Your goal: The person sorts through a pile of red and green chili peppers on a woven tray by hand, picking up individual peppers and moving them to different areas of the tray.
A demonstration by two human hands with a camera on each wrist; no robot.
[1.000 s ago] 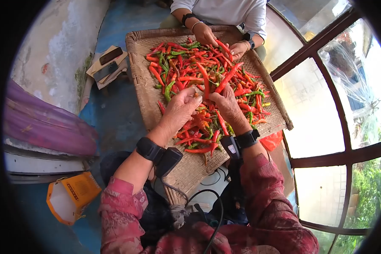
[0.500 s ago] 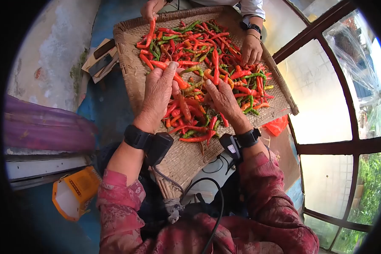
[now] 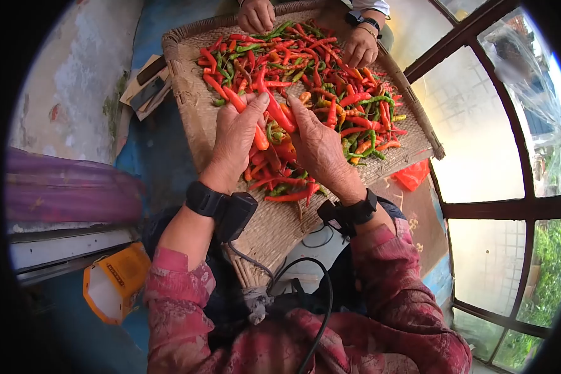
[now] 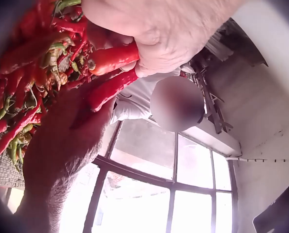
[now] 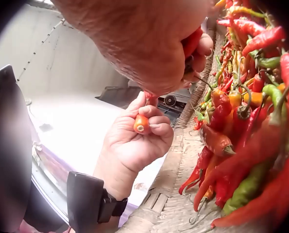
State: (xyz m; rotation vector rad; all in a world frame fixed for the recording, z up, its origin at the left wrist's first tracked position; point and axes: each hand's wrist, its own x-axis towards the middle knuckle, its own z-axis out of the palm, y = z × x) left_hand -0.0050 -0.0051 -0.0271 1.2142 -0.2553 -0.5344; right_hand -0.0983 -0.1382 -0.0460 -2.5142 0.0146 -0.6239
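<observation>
My left hand [image 3: 235, 134] holds an orange-red chili pepper [image 5: 142, 124] in its curled fingers; the pepper's bare, stemless end faces the right wrist view. Between thumb and fingers it also pinches a second, bright red chili pepper [image 3: 277, 107]. The thick end of that red pepper is at the thumb and fingers of my right hand [image 3: 321, 146], which grips it from the other side. Both hands are over a heap of red and green chili peppers [image 3: 361, 118] on a woven tray [image 3: 187, 118]. My right fingers are partly hidden behind the hand.
Across the tray, another person's hands [image 3: 360, 45] are over the far peppers. Phones [image 3: 148, 90] lie on a small stand at the left, and an orange-and-white box [image 3: 115, 283] is on the floor. A dark cable [image 3: 324, 293] hangs before my lap. Framed windows [image 3: 480, 143] line the right.
My hands have come together at the red pepper, after moving apart half a second ago. The left hand keeps the orange-red pepper. The other person's left-side hand has let go of a pepper.
</observation>
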